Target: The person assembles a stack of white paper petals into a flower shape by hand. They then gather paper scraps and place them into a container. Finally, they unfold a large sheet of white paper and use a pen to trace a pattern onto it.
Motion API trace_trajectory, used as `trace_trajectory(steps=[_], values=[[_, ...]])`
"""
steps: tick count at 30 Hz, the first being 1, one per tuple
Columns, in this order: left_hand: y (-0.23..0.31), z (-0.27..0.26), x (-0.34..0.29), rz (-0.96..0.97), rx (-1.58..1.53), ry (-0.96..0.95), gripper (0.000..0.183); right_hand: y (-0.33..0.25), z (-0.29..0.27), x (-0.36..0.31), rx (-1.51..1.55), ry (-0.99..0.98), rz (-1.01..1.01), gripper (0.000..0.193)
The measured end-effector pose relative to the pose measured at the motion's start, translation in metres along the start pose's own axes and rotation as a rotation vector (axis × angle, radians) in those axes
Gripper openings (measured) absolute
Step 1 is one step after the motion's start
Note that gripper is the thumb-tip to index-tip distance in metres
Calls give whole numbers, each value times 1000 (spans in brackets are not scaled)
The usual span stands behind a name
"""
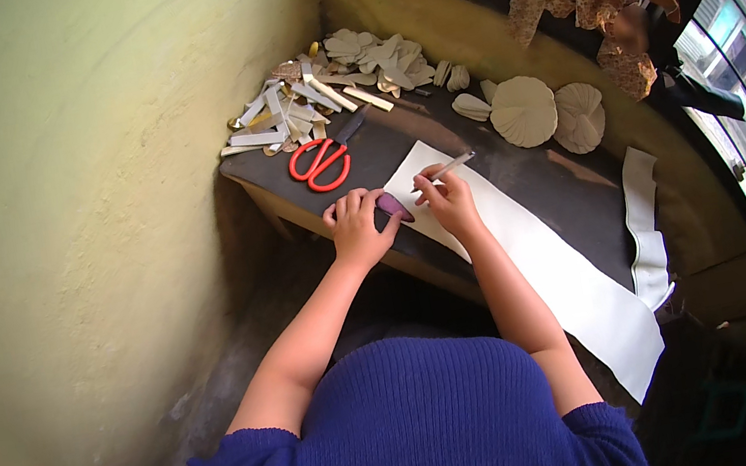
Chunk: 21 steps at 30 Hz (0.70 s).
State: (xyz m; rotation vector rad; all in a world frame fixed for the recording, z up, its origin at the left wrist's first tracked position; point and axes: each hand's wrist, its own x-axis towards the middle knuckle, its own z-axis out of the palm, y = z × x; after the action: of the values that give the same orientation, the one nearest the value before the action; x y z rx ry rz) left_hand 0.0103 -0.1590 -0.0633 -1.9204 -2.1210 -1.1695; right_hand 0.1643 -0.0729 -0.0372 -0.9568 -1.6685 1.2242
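Note:
A long white strip of sheet material [536, 249] lies across the dark table and hangs over its near right edge. On its left side sits a small purple rounded piece [396, 208]. My left hand [359, 225] grips that piece between thumb and fingers and presses it against the strip. Between the fingers of my right hand [449, 200] is a slim pen [451, 165], its tip end close to the purple piece over the white sheet. Left of the strip, red-handled scissors [321, 164] lie with their dark blades pointing away from me.
Offcut strips [277, 110] are heaped at the table's far left, beside cut petal-shaped pieces [382, 57]. Fanned round stacks [523, 112] lie along the back. A folded pale strip [641, 226] lies at the right edge. Brown scraps [591, 0] hang by the window; a wall [104, 180] rises left.

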Motion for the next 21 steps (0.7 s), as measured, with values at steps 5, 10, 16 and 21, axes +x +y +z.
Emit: trace_trajectory(steps=[5,10,16,21], values=[[-2,3,-2,7,23,-19,47,13,-19,-9,244,150,153,18],[-2,2,1,-10,11,-69,47,22,-22,-3,280,123,109,18],[-14,-6,14,-182,-237,-247,43,22,-17,-5,200,99,76,17],[-24,-8,13,-191,-533,-173,29,22,-16,-3,195,102,45,18]])
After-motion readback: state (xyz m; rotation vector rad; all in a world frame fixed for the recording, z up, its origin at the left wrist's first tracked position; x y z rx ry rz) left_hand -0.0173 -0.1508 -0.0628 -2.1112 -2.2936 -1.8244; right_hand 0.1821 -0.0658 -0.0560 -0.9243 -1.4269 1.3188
